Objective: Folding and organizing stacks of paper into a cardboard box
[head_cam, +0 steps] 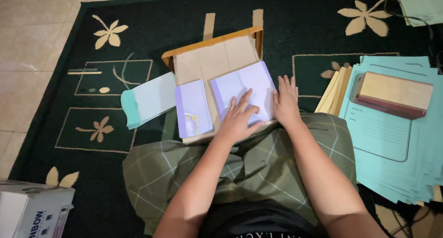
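Pressing flat, the left hand (pixel 240 119) and right hand (pixel 286 103), both open-palmed, hold the lavender paper (pixel 243 88) on the wooden board (pixel 217 58) across the lap; firm, even pressure should keep its edges aligned.

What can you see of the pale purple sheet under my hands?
The pale purple sheet is thin paper with a centre crease, lying flat on a brown board across the lap. The left hand presses its lower middle; the right hand rests flat along its right edge.
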